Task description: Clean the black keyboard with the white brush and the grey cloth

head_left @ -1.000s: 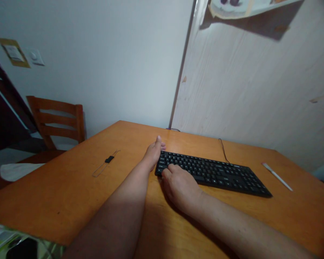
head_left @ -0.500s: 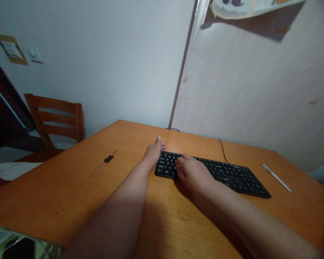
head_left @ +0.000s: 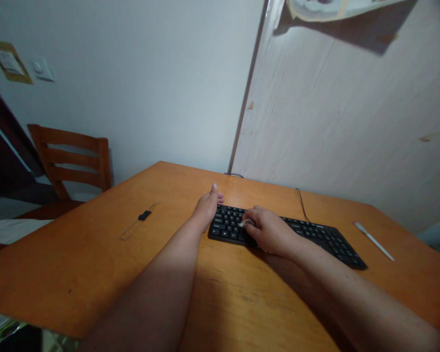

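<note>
A black keyboard lies across the wooden table. At its left end is my left hand, thumb pointing up and fingers stretched out, its palm side against the keyboard's edge. My right hand is over the left half of the keys, fingers closed on a small crumpled white tissue. Part of the tissue sticks out between the thumb and fingers, low on the keys. The keys under my right hand are hidden.
A white brush-like stick lies right of the keyboard. To the left is a thin wire frame with a black clip. A dark cable runs behind the keyboard. A wooden chair stands beyond the table's left edge.
My right hand has shifted slightly to the right over the keys, and the white tissue shows more. My left hand stays at the keyboard's left end. The view has turned slightly.
</note>
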Demonstrator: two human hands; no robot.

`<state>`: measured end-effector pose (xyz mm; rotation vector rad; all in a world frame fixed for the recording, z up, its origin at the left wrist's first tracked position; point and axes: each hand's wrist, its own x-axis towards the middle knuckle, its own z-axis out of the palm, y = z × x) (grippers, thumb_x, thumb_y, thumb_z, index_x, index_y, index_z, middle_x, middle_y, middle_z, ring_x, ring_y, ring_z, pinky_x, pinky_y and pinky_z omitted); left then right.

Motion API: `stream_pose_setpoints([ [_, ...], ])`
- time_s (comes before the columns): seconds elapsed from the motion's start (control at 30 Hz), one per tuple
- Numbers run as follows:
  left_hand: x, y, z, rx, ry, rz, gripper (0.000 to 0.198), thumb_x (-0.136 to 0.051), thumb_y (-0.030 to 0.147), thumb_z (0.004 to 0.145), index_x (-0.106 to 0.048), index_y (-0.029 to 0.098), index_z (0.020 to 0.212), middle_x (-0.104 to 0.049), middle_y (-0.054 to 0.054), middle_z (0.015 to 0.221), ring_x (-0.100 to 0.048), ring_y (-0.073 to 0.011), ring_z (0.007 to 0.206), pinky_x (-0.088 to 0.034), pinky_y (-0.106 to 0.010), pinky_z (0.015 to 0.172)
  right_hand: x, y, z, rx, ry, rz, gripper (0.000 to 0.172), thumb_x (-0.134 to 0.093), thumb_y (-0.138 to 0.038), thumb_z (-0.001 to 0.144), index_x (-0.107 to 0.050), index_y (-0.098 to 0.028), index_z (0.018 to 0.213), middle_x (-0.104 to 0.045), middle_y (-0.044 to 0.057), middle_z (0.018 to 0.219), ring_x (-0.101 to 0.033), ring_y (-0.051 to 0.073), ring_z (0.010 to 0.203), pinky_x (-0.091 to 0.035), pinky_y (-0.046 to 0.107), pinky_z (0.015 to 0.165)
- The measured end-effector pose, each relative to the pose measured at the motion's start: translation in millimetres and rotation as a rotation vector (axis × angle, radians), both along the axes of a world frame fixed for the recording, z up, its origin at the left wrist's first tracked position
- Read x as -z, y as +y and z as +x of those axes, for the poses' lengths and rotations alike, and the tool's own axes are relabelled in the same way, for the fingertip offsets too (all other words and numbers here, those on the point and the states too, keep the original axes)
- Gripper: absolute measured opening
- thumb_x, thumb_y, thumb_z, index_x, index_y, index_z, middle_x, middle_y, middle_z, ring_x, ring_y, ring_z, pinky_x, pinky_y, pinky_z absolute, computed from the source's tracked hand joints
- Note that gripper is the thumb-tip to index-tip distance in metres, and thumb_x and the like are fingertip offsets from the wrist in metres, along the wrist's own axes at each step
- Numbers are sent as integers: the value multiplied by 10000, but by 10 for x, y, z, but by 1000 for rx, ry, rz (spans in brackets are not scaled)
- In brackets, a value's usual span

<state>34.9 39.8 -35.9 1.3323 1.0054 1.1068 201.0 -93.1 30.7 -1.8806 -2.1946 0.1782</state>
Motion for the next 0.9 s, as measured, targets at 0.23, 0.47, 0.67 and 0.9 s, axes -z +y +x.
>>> stream_pose_setpoints([
  [0.23, -14, -11, -3, -6, 14, 11, 828, -294, 821, 893, -707, 113, 1006, -740, -227, 1125, -712, -306, 1003, -521, -422, 905, -19, 65, 45, 29, -94, 12, 202, -535, -235, 940, -707, -171, 1026, -670, 97, 1001, -614, 200, 845, -401, 281, 728],
  [0.47, -6, -10, -6, -6, 13, -8, 834, -299, 833, 883, -711, 122, 1024, -745, -214, 1132, -712, -307, 1022, -521, -422, 905, -1, 97, 92, -58, -23, -30, 163, -560, -220, 922, -695, -191, 1009, -660, 58, 960, -605, 166, 795, -396, 254, 695],
  [0.67, -32, -33, -8, -11, 26, -7, 832, -301, 831, 883, -706, 121, 1031, -751, -212, 1097, -713, -309, 999, -528, -419, 881, -23, 182, 178, 63, -132, 0, 224, -531, -248, 941, -714, -172, 1045, -676, 99, 1002, -621, 204, 856, -393, 281, 703],
  [0.9, 0, -5, -4, -10, 17, 3, 839, -297, 842, 876, -701, 121, 1015, -748, -218, 1109, -716, -305, 1004, -527, -423, 903, 9, 208, 160, -29, -64, -5, 201, -560, -239, 926, -706, -180, 1051, -680, 80, 992, -623, 188, 876, -414, 263, 739],
])
